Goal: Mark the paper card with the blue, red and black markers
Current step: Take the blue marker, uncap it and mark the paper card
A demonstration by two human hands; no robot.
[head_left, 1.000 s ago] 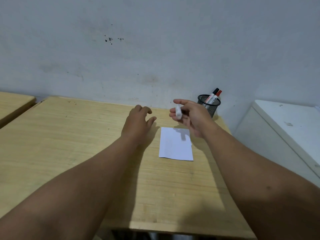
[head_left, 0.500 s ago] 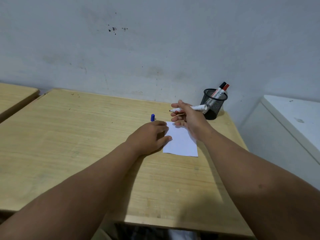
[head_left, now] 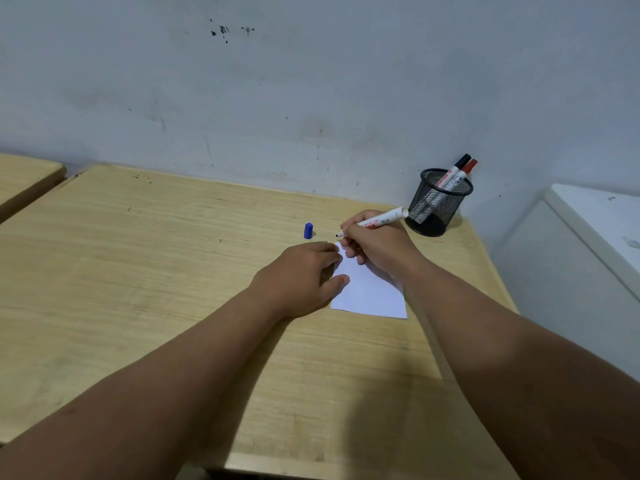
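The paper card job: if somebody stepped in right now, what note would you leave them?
Right hand: grip shut on the uncapped marker, its tip above the card's far edge.
Left hand: flat, pressing the paper card onto the desk.
The blue cap stands on the desk beyond the left hand. The black marker and red marker sit capped in the mesh cup.
Done: blue marker uncapped. No mark visible on the card so far.
Left: blue mark, then red and black.

Wooden table [head_left: 138,289] with paper card [head_left: 372,294], blue cap [head_left: 308,230], mesh pen holder [head_left: 437,206].
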